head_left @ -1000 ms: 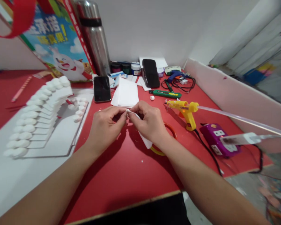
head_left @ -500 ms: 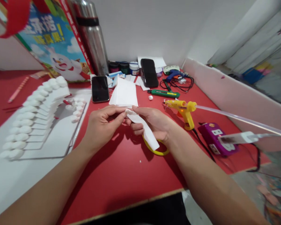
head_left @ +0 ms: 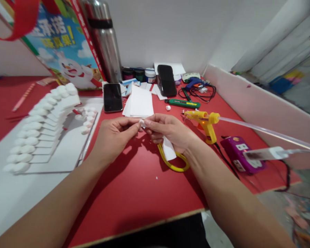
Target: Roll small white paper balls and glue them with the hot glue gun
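Between my two hands is a white paper strip [head_left: 168,148], one end bunched into a small crumple at my fingertips. My left hand [head_left: 117,137] pinches that end with thumb and index finger. My right hand [head_left: 167,129] is closed on the strip, thumb against the crumpled end, and the loose tail hangs below its fingers. Under the tail lie yellow scissor-like handles [head_left: 179,168], partly hidden by the right hand. Just beyond my fingers sits a stack of white paper [head_left: 141,101]. A small white ball [head_left: 168,107] rests to its right.
Left stands a white stepped model [head_left: 45,137] edged with white lumps. Phones [head_left: 113,98], a green utility knife [head_left: 183,103] and paint jars [head_left: 150,75] lie at the back. On the right are a yellow glue gun [head_left: 205,120] with a long glue stick and a purple power strip [head_left: 241,155].
The right thumb has moved over the paper's bunched end, and the right hand now covers more of the strip. Less of the tail shows. The view has shifted slightly.
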`<state>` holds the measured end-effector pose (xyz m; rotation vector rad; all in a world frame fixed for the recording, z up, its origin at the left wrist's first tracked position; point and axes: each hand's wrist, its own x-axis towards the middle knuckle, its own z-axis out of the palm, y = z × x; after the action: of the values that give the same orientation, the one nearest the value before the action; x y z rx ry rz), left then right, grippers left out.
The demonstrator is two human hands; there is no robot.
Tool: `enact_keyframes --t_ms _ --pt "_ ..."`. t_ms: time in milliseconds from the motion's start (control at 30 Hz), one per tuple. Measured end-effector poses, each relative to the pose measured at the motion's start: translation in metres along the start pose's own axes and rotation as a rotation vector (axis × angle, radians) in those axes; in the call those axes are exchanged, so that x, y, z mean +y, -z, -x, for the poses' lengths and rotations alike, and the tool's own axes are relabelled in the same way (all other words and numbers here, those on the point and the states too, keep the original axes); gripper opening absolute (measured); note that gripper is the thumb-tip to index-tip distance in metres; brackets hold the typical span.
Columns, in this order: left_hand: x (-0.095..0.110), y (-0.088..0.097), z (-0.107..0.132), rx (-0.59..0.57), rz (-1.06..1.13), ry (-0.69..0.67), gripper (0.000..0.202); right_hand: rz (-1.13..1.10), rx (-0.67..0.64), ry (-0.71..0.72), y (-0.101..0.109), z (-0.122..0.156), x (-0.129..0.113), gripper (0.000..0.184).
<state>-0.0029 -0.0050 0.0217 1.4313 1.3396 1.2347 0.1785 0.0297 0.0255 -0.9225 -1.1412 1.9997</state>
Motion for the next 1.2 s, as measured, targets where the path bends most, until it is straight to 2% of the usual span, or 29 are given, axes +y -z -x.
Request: enact_keyframes --t_ms 233,533,633,833,933,1000,1100,1200 --pt "0.003 -0.001 0.000 0.037 -0.011 0.010 0.010 0.155 0.089 0.110 -0.001 -0.001 0.005 0.034" --pt "-0.001 -0.004 0.006 0.031 -0.200 -0.015 0.017 0.727 0.460 0.401 -0.015 -0.006 0.019 0.017" --pt "-0.005 -0.005 0.006 0.068 -0.288 -0.155 0.015 0.810 0.495 0.466 -0.017 -0.007 0.025 0.016" --pt "-0.013 -0.003 0.006 0.152 -0.611 -0.554 0.020 0.558 0.367 0.532 -0.017 -0.010 0.033 0.012" --pt "-0.017 -0.004 0.007 0.163 -0.723 -0.689 0.023 0.500 0.363 0.554 -0.017 -0.010 0.032 0.013" --pt "-0.017 -0.004 0.008 0.165 -0.716 -0.740 0.023 0.504 0.369 0.573 -0.017 -0.009 0.031 0.012" --pt "-0.014 -0.005 0.008 0.149 -0.544 -0.673 0.021 0.555 0.393 0.620 -0.016 -0.006 0.027 0.012" --pt "-0.010 -0.004 0.006 0.086 -0.226 -0.402 0.017 0.617 0.375 0.650 -0.016 -0.002 0.023 0.012"
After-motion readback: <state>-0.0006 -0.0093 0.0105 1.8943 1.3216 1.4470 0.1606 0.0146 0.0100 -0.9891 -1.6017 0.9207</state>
